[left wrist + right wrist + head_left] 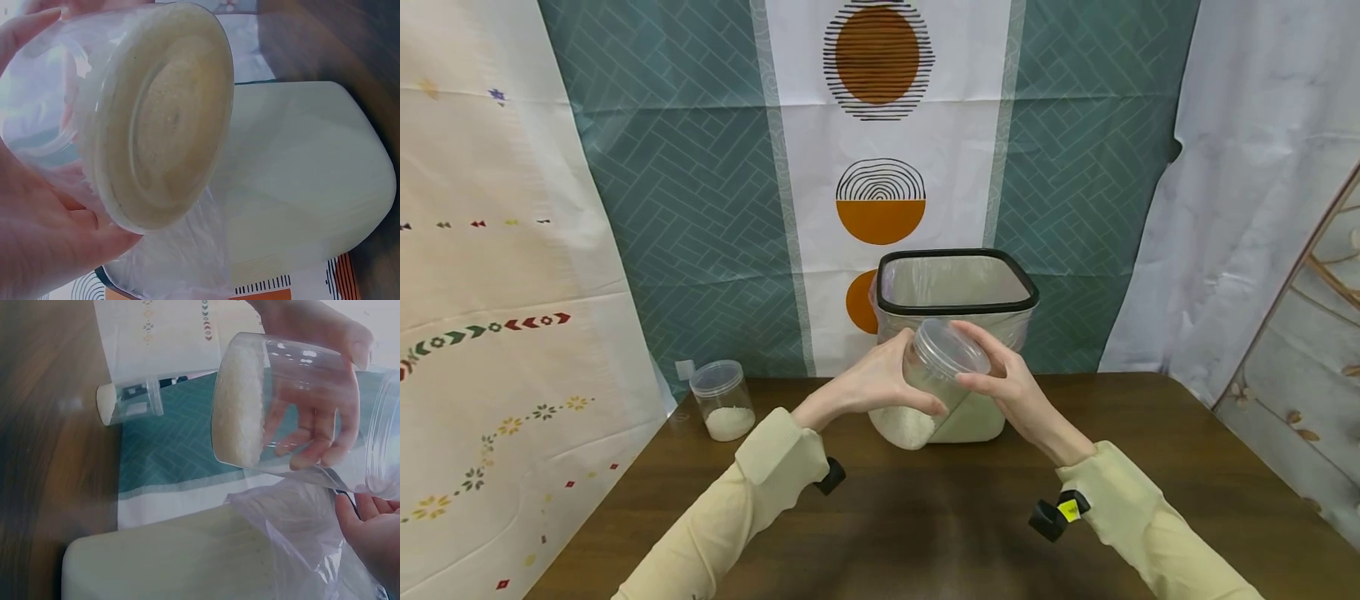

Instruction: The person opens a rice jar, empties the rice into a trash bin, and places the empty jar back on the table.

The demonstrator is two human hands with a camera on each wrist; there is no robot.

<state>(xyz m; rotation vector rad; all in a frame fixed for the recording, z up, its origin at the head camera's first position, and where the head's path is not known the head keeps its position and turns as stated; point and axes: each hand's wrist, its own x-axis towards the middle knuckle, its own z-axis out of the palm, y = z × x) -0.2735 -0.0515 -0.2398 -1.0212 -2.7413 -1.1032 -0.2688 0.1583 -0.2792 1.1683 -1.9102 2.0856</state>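
A clear plastic jar (pixel 934 385), tilted, is held up in front of the bin. White grains like rice (pixel 240 403) form a layer at its bottom. My left hand (pixel 880 377) grips the jar's body from the left, thumb on the near side and fingers round the far side. At the jar's mouth is a clear ridged lid (pixel 953 348). From the right, my right hand (pixel 1011 387) holds that lid between thumb and fingers. The left wrist view shows the jar's round base (pixel 175 119) close up.
Behind the jar stands a pale waste bin (pixel 973 417) with a black rim (pixel 958 310) and a clear plastic liner (pixel 300 531). A second lidded jar (pixel 718 396) with white grains stands at the back left of the brown table (pixel 925 517). Patterned cloths (pixel 700 208) hang behind.
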